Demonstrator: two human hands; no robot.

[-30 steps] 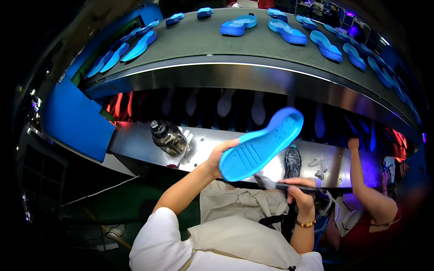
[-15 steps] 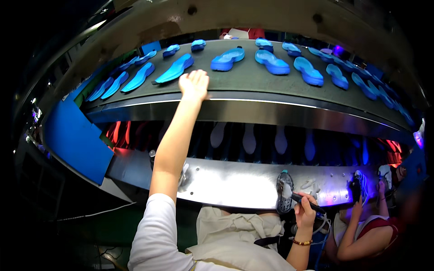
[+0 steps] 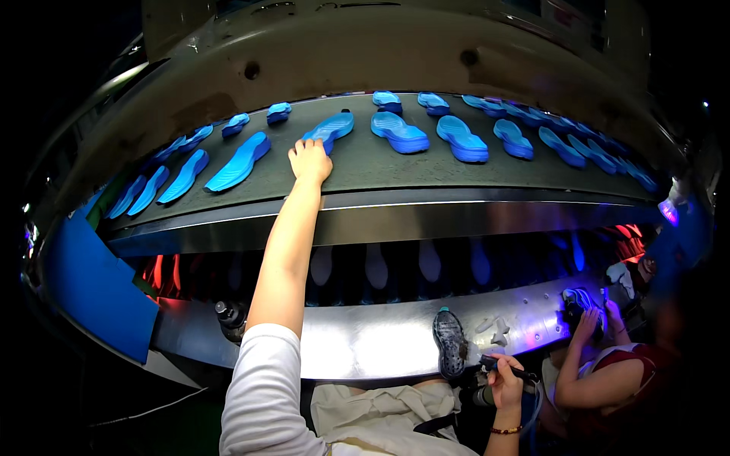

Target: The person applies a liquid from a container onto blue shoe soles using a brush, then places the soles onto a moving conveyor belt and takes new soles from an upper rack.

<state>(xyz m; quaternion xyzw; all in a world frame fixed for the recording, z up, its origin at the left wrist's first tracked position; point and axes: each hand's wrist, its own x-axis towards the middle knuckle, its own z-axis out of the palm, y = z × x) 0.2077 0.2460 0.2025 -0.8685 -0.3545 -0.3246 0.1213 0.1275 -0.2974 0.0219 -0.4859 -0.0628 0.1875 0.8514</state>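
Note:
My left hand (image 3: 310, 158) reaches out over the dark conveyor belt (image 3: 342, 175). Its fingers are curled round the near end of a blue shoe sole (image 3: 331, 129), which still rests on the belt. Close to my lap, my right hand (image 3: 505, 381) grips a black-handled tool (image 3: 518, 372) with a thin tube or cable trailing from it. Just left of that tool, a dark patterned outsole (image 3: 450, 343) lies on the shiny metal ledge (image 3: 361, 342). Small white pieces (image 3: 494, 331) are scattered to the right of the outsole.
More blue soles (image 3: 239, 162) lie in rows along the belt. Beneath it, several soles hang or stand in a dark slot, with red light at both ends. A black knobbed fitting (image 3: 230, 315) stands at the ledge's left. At right, a co-worker's hands (image 3: 589, 323) work on a shoe.
My left hand has moved from bare belt between soles onto a blue sole's near end. The right hand's tool has come away from the dark outsole. The whole view has shifted.

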